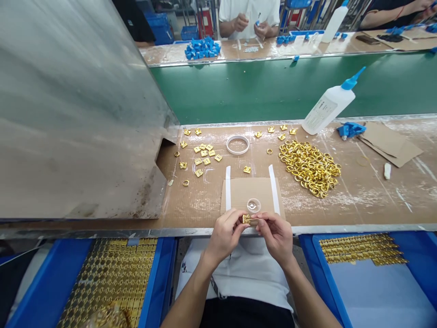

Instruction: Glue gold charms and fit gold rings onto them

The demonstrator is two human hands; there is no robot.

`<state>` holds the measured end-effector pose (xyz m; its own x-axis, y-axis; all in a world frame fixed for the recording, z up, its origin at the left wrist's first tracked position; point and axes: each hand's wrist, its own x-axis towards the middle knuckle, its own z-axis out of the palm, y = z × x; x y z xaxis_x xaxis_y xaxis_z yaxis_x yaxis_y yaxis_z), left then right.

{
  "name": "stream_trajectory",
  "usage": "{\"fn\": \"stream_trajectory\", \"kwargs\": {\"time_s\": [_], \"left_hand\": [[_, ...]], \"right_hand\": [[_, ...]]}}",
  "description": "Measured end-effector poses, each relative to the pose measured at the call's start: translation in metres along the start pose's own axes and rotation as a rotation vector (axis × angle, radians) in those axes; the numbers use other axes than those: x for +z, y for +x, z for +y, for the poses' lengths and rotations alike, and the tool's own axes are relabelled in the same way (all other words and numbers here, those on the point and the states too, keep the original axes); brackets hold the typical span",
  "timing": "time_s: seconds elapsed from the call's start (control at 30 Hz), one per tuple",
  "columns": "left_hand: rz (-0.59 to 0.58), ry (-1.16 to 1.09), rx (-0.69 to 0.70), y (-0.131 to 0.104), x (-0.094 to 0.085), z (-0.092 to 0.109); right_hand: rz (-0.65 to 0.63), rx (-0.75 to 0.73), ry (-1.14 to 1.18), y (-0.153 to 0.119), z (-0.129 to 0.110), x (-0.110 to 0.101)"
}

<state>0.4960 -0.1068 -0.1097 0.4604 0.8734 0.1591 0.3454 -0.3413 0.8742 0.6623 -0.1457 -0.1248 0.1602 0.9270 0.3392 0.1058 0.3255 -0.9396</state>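
Note:
Between finger and thumb, my left hand [226, 232] pinches a small gold square piece [246, 219] at the table's front edge. My right hand [275, 234] is closed right beside it, its fingertips on a thin, stick-like thing that points at the gold piece; its kind is too small to make out. Just beyond the fingers, a small clear round cup [253, 205] stands on a cardboard sheet [249, 189] fixed with white tape strips. One loose gold square piece [247, 170] lies behind the sheet. More gold square pieces [204, 153] are scattered to the left.
A heap of gold rings [310, 167] lies right of the sheet. Behind it stands a white squeeze bottle [329, 108]. A white ring [238, 145] lies mid-table. A metal housing [85, 114] blocks the left. Blue trays [167, 269] flank my lap. A co-worker [249, 18] sits opposite.

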Motion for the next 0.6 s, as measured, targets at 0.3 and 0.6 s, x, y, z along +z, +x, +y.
{"fn": "stream_trajectory", "kwargs": {"time_s": [0.3, 0.6], "left_hand": [[0.001, -0.001, 0.002, 0.0006, 0.0011, -0.0002], [-0.013, 0.004, -0.013, -0.0002, 0.0004, -0.0001]], "right_hand": [[-0.002, -0.008, -0.002, 0.0018, -0.0021, -0.0001], [0.013, -0.003, -0.019, 0.0021, -0.0035, 0.0004]]}}
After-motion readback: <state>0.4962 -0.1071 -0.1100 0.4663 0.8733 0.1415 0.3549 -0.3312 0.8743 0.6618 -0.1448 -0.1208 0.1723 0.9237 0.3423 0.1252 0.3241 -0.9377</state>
